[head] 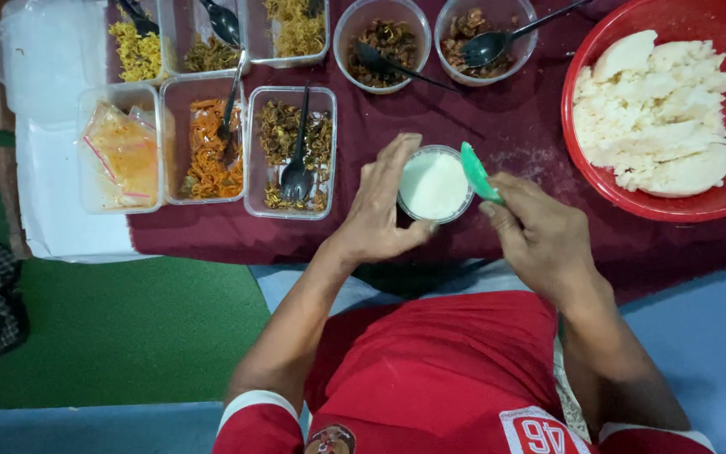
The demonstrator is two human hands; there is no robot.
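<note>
A small round clear cup (pixel 434 185) packed with white rice stands on the maroon cloth (pixel 497 126) in front of me. My left hand (pixel 380 206) curls around the cup's left side and holds it. My right hand (pixel 535 231) grips a green plastic scoop (pixel 476 172), whose blade rests at the cup's right rim. A big red bowl (pixel 682 17) of white rice lumps sits at the right, apart from both hands.
Clear rectangular tubs of side dishes with black spoons (pixel 297 168) line the left: orange strips (pixel 209 151), brown bits (pixel 317 139), sauce bags (pixel 121 155), yellow noodles (pixel 136 55). Two round tubs (pixel 384 38) stand behind the cup. Green mat (pixel 128 328) lies to the left.
</note>
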